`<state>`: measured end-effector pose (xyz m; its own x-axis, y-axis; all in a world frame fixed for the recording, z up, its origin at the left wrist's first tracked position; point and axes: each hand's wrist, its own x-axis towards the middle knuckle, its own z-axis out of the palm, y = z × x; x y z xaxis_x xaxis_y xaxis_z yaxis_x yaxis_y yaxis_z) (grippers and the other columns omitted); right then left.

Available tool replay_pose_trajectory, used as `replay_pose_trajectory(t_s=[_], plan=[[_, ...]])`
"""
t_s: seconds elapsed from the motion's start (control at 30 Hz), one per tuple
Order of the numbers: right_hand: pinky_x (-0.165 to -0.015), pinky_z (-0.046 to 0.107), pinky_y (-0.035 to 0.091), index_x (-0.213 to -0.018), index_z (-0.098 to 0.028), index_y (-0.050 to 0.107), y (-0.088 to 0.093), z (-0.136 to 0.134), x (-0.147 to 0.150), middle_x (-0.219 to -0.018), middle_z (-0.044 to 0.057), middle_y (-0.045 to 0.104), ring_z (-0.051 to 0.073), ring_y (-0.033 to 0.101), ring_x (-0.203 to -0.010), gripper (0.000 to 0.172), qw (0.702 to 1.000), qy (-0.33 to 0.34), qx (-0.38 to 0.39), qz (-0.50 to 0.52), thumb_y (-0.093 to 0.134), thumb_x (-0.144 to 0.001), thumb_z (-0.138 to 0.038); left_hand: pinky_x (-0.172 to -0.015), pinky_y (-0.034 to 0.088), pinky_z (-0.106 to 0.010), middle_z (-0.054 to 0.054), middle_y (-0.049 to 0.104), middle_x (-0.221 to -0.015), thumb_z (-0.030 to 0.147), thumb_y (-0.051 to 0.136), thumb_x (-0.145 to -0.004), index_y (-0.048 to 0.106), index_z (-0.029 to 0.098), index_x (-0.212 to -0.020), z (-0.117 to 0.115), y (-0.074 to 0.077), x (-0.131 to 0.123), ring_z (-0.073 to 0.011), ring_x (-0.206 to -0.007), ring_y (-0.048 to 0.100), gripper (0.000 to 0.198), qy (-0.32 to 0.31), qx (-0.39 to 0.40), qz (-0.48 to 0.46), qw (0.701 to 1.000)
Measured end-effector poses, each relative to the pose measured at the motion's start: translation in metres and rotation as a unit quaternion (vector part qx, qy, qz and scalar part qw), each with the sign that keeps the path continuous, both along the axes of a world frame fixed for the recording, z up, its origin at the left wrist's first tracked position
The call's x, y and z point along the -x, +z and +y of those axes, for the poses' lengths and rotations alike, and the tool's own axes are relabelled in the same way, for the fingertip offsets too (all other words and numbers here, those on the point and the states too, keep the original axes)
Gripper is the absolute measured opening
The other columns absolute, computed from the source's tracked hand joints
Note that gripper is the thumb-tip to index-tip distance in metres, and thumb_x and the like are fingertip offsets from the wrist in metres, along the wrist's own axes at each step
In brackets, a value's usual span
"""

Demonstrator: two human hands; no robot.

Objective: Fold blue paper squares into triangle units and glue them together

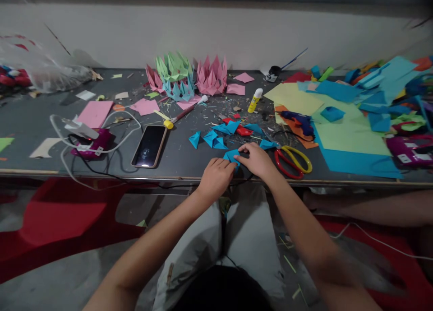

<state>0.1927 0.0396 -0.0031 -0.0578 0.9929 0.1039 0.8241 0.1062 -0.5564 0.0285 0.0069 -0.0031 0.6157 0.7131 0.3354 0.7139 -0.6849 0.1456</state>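
Both my hands meet at the table's front edge on a small folded blue paper piece. My left hand pinches its near left side. My right hand presses on its right side, fingers curled over it. Just beyond lie several folded blue paper triangles and a red folded piece. Red and yellow scissors lie right beside my right hand.
A phone lies left of my hands, beside white cables and a purple device. Folded paper crowns stand at the back. A glue stick, a blue glue gun and coloured paper sheets fill the right. Another person's arm shows at right.
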Motion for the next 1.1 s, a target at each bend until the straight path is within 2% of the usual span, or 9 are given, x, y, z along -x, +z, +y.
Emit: replay_pose_trajectory(t_s=[0.07, 0.17, 0.33, 0.57, 0.63, 0.8, 0.97, 1.1], plan=[[-0.069, 0.032, 0.044, -0.082, -0.019, 0.059, 0.001, 0.003, 0.001, -0.084, 0.005, 0.056, 0.019, 0.057, -0.077, 0.017, 1.0, 0.001, 0.009, 0.001, 0.065, -0.069, -0.028, -0.073, 0.041, -0.033, -0.006, 0.06, -0.089, 0.022, 0.048, -0.085, 0.057, 0.016, -0.095, 0.002, -0.001, -0.001, -0.021, -0.086, 0.053, 0.015, 0.05, -0.003, -0.018, 0.999], [-0.068, 0.031, 0.044, -0.083, -0.019, 0.059, 0.002, 0.007, 0.002, -0.083, 0.005, 0.057, 0.019, 0.057, -0.076, 0.02, 1.0, 0.001, 0.008, 0.004, 0.066, -0.068, -0.028, -0.074, 0.041, -0.034, -0.01, 0.058, -0.1, 0.028, 0.054, -0.082, 0.055, 0.014, -0.1, 0.004, -0.002, 0.0, -0.0234, -0.092, 0.051, 0.023, 0.101, 0.005, -0.046, 0.994], [-0.066, 0.03, 0.043, -0.077, -0.019, 0.059, 0.001, 0.013, 0.003, -0.079, 0.004, 0.059, 0.017, 0.056, -0.072, 0.012, 1.0, 0.015, 0.004, 0.023, 0.063, -0.069, -0.026, -0.076, 0.042, -0.034, -0.008, 0.06, -0.097, 0.031, 0.05, -0.085, 0.058, 0.014, -0.092, 0.004, -0.009, 0.004, -0.0213, -0.09, 0.053, 0.02, 0.084, 0.035, -0.067, 0.994], [-0.057, 0.025, 0.045, -0.076, -0.019, 0.059, -0.001, 0.016, 0.005, -0.068, 0.0, 0.063, 0.013, 0.055, -0.058, 0.009, 0.996, 0.055, -0.001, 0.073, 0.062, -0.068, -0.018, -0.077, 0.044, -0.034, -0.008, 0.062, -0.1, 0.029, 0.057, -0.08, 0.061, 0.015, -0.093, 0.005, -0.014, 0.003, -0.0213, -0.092, 0.054, 0.019, 0.094, 0.023, -0.105, 0.99], [-0.061, 0.027, 0.047, -0.079, -0.019, 0.062, -0.002, 0.012, 0.005, -0.073, 0.001, 0.065, 0.014, 0.058, -0.063, 0.009, 0.994, 0.074, -0.017, 0.079, 0.06, -0.071, -0.019, -0.078, 0.044, -0.035, -0.008, 0.063, -0.099, 0.029, 0.058, -0.079, 0.063, 0.015, -0.09, 0.006, -0.014, 0.003, -0.0219, -0.092, 0.054, 0.018, 0.097, 0.02, -0.108, 0.989], [-0.085, 0.032, 0.043, -0.09, -0.02, 0.067, -0.008, 0.0, 0.002, -0.096, 0.006, 0.066, 0.019, 0.058, -0.092, 0.018, 0.987, 0.135, -0.063, 0.066, 0.052, -0.079, -0.016, -0.079, 0.045, -0.035, -0.009, 0.063, -0.101, 0.029, 0.058, -0.079, 0.064, 0.014, -0.087, 0.008, -0.011, 0.001, -0.0225, -0.095, 0.054, 0.018, 0.092, 0.024, -0.108, 0.99], [-0.084, 0.034, 0.044, -0.1, -0.02, 0.066, -0.013, -0.005, -0.005, -0.1, 0.007, 0.064, 0.019, 0.056, -0.093, 0.025, 0.967, 0.215, -0.135, -0.005, 0.045, -0.087, -0.022, -0.081, 0.044, -0.036, -0.009, 0.063, -0.106, 0.03, 0.058, -0.079, 0.064, 0.015, -0.087, 0.008, -0.009, 0.001, -0.0233, -0.098, 0.054, 0.018, 0.099, 0.041, -0.1, 0.989], [-0.082, 0.034, 0.045, -0.099, -0.018, 0.067, -0.012, -0.005, -0.006, -0.099, 0.008, 0.064, 0.02, 0.056, -0.091, 0.025, 0.959, 0.234, -0.155, -0.038, 0.045, -0.088, -0.022, -0.082, 0.044, -0.036, -0.008, 0.064, -0.106, 0.031, 0.057, -0.079, 0.063, 0.015, -0.088, 0.008, -0.009, 0.002, -0.0231, -0.098, 0.054, 0.019, 0.098, 0.046, -0.1, 0.989]])
